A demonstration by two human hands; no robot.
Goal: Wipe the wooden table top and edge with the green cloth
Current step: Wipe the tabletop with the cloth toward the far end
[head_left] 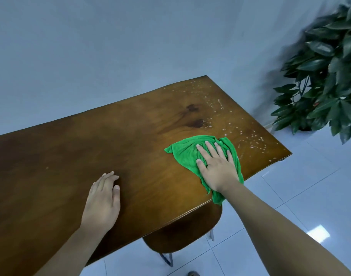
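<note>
left hand [101, 198] flat on the table [57, 152], palm down, fingers together, holding nothing. further right, cloth [185, 153] spread near the table's right end, one corner hanging over the near edge. right hand [216, 166] pressed open on the cloth, fingers splayed, not gripping. white specks [214, 102] beyond the cloth. chair [182, 234] under the near edge. plant [326, 72] far right on the floor.

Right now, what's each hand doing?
Left hand: open, flat on the wooden table, holding nothing.
Right hand: open, pressing the green cloth down.
</note>
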